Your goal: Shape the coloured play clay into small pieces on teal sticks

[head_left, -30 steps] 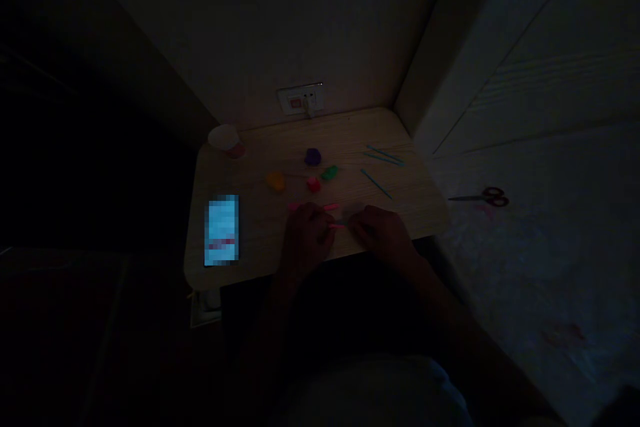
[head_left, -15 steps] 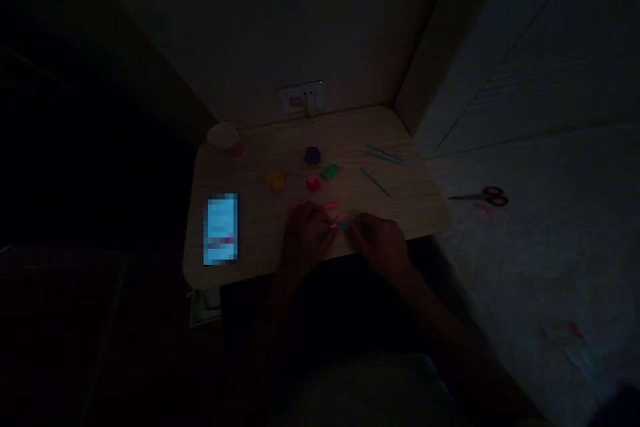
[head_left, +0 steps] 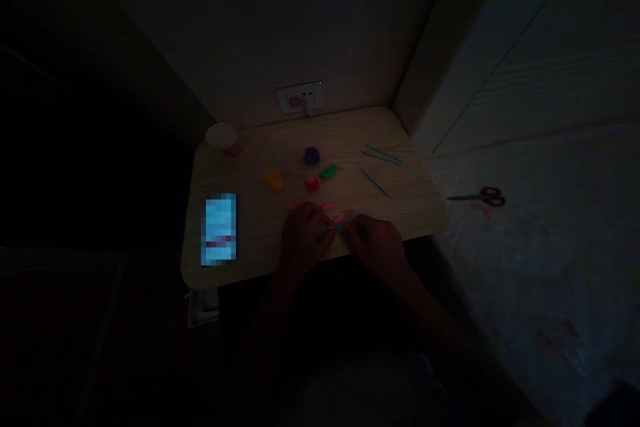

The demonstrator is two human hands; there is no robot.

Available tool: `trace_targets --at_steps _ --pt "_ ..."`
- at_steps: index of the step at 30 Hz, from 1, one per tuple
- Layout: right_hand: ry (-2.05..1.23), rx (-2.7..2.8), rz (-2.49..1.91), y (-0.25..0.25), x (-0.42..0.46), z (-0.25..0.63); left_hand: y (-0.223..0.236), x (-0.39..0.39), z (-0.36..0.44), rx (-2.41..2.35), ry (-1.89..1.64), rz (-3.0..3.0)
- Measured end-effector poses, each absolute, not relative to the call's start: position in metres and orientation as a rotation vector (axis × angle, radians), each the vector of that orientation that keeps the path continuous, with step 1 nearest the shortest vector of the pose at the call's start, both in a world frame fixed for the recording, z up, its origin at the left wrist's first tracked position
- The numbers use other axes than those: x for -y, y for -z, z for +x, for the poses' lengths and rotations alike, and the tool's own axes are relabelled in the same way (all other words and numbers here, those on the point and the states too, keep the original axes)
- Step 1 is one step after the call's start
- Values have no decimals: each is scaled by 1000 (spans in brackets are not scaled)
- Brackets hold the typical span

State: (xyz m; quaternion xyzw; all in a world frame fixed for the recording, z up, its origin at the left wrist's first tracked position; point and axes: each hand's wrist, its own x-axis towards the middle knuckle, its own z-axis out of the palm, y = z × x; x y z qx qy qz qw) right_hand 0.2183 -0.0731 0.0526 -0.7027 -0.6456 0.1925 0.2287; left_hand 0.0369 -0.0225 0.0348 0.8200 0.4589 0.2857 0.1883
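Near the front edge of the table, my left hand is closed in a pinch on a small pink strip with a teal strip against it. My right hand is closed too, its fingertips at the right end of the teal strip. The dark and the fingers hide how the two pieces join. Just beyond my left hand lie more pink strips. Farther back are a red-pink lump, a green piece, a yellow-orange lump and a dark purple lump.
A lit phone lies at the left of the wooden table, with a cup behind it. Several thin teal sticks lie at the right. Scissors rest beyond the right edge. A wall socket is behind.
Both hands stay almost where they were, with the right fingertips shifted slightly left along the teal strip. The whole view has moved a little.
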Motion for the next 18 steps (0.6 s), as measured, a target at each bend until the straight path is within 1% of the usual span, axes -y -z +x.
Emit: trace_targets --at_steps 5,12,18 --pt "-501 1737 -1984 -54 74 223 -33 22 37 -1274 -831 2309" --pt "-607 1798 -1906 -58 72 220 -32 21 36 -1278 -825 2309" --pt "-553 1805 -2013 -61 73 220 -32 21 36 -1286 -828 2291"
